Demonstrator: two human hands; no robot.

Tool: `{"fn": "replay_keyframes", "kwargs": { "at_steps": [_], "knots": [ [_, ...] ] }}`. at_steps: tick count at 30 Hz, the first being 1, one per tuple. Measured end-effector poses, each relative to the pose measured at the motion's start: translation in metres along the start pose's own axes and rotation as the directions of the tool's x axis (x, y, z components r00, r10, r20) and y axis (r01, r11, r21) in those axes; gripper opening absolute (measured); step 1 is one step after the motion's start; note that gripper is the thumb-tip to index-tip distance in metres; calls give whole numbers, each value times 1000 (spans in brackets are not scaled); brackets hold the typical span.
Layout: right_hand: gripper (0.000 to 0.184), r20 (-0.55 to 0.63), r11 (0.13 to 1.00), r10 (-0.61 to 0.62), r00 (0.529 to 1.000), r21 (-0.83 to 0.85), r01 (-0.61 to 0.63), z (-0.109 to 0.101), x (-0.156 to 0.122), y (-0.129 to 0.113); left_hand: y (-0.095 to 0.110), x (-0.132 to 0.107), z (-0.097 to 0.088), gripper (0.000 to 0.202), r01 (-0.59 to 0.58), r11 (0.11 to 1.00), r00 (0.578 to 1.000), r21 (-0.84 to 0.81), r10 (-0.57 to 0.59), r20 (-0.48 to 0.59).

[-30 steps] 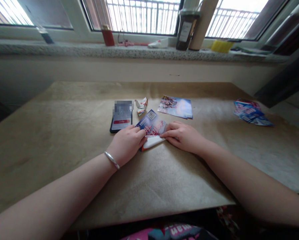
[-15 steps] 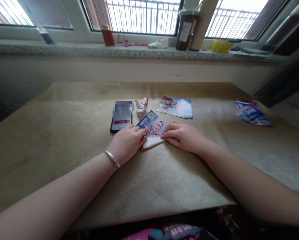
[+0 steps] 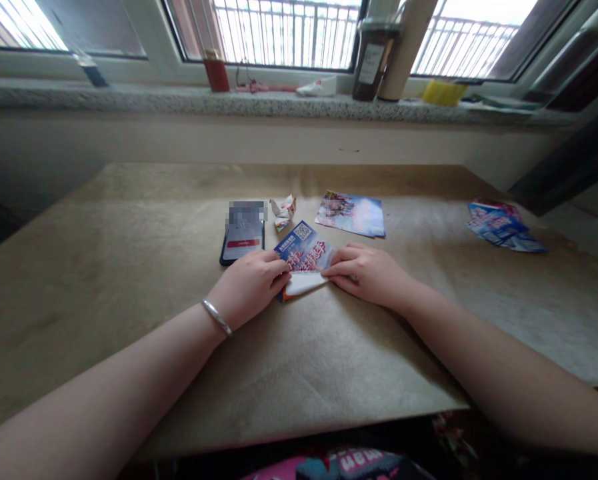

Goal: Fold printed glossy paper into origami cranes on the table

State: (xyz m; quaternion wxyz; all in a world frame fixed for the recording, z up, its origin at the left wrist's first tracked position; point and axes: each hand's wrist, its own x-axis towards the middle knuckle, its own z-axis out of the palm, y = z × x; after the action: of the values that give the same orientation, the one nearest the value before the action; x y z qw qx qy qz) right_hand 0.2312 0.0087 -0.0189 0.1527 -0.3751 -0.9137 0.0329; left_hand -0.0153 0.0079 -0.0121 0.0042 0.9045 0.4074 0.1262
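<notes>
Sill (image 3: 279, 104): speckled, frame top.
Table (image 3: 299, 367): tan, centre.
Left hand (image 3: 251, 281): on leaflet (image 3: 305, 250), grip unclear.
Right hand (image 3: 366, 273): pinching leaflet.

Head view: forward, down onto hands (image 3: 249, 283) (image 3: 369, 272), table (image 3: 279, 373).

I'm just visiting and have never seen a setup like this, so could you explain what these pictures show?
There is no machine here, just a person's two bare hands. Every picture comes from one camera worn on the head, looking forward and down. The left hand, with a bracelet at its wrist, and the right hand have their fingers at opposite sides of a partly folded printed paper. I can't tell how firmly they hold it. Also on the table are a phone, a small folded paper piece, a picture sheet and, far to the right, a pile of leaflets.
</notes>
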Motion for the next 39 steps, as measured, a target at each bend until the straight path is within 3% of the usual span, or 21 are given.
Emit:
{"fn": "replay_keyframes", "kwargs": {
  "at_steps": [11, 18, 27, 39],
  "knots": [
    [23, 2, 999, 6, 1000, -33, -6, -2, 0, -2, 7, -2, -3, 26, -4, 998, 1000, 59, 3, 21],
    [22, -7, 1000, 6, 1000, -22, -6, -1, 1, -4, 8, -5, -2, 25, -43, 997, 999, 62, 44, -19],
    [22, 5, 999, 28, 1000, -29, -28, -1, 2, -3, 18, -5, -8, 28, -132, 975, 991, 180, 130, 22],
    [14, 45, 997, 53, 998, -63, -50, -11, 1, 0, 22, -6, -9, 28, -128, 973, 989, 193, 110, 98]
  ]
}}
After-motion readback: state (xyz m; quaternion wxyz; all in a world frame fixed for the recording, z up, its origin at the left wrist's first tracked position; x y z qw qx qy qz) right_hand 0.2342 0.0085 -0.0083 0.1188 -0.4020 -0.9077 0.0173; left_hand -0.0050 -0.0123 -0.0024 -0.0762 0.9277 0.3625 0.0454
